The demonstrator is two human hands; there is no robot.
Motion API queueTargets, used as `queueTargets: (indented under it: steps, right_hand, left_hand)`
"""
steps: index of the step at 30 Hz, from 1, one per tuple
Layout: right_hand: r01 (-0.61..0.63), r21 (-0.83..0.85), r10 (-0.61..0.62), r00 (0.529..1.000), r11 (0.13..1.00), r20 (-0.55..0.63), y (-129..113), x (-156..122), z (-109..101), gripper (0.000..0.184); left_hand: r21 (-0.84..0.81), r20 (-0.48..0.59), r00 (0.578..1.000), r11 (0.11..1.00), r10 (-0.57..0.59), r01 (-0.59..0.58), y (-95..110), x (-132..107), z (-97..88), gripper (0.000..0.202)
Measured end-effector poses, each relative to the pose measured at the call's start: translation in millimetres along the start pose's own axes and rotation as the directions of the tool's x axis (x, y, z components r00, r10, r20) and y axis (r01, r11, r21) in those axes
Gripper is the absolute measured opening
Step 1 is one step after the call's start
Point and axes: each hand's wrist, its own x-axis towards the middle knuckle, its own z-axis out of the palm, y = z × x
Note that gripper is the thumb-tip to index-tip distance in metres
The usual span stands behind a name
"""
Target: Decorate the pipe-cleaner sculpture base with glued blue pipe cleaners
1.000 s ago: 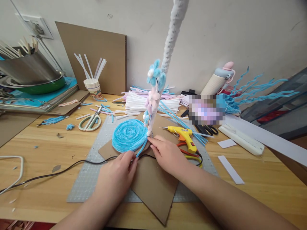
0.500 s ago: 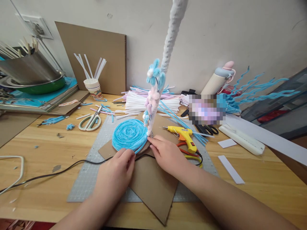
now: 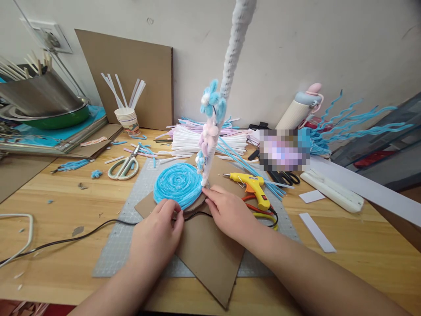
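Note:
A flat spiral coil of blue pipe cleaners (image 3: 178,183) lies on a piece of brown cardboard (image 3: 210,250). My left hand (image 3: 160,228) is at the coil's near edge, thumb and fingers pinched on the outer blue strand, whose end they hide. At the coil's right edge, my right hand (image 3: 230,210) presses with its index fingertip, thumb tucked below. Just beyond that fingertip rises a white fuzzy stem (image 3: 232,61), wound in pipe cleaner and leaning right. It carries a blue flower (image 3: 210,98) and pink blossoms (image 3: 209,131).
Right of my hands lies a yellow glue gun (image 3: 251,186); a black cord (image 3: 98,228) crosses the grey cutting mat (image 3: 115,250). Scissors (image 3: 125,166), a paper cup (image 3: 126,119) of sticks and a white pipe cleaner pile (image 3: 207,140) stand behind. A bottle (image 3: 296,109) leans at right.
My left hand has shifted slightly left and up along the coil's edge. The loose blue strand between the hands now lies against the coil. My right hand stays put.

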Motion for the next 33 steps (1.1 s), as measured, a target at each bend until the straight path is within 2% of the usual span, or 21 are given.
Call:
queueTargets:
  steps: [7,14,21,26,33]
  right_hand:
    - [-0.001,-0.001,0.001,1.0,1.0,-0.002,0,0,0,0.036]
    - [0.007,-0.006,-0.007,1.0,1.0,-0.007,0,0,1,0.036]
    - [0.01,-0.018,-0.01,1.0,1.0,-0.02,0,-1,0,0.035]
    - [-0.037,-0.124,0.028,0.997,0.992,-0.077,-8,1,2,0.029]
    - [-0.067,-0.317,0.014,0.986,0.946,-0.165,-21,5,9,0.03]
  left_hand:
    - [-0.098,0.005,1.0,0.995,0.011,-0.011,-4,1,0.2,0.012]
    - [-0.105,0.008,1.0,0.994,0.002,-0.001,-6,5,2.3,0.012]
    - [-0.121,-0.052,0.999,0.993,-0.016,0.009,-12,5,8.1,0.007]
    - [-0.137,-0.057,0.995,0.988,-0.085,0.077,-11,4,9.6,0.017]
    - [-0.117,-0.081,0.994,0.991,-0.08,0.07,-6,5,9.2,0.018]
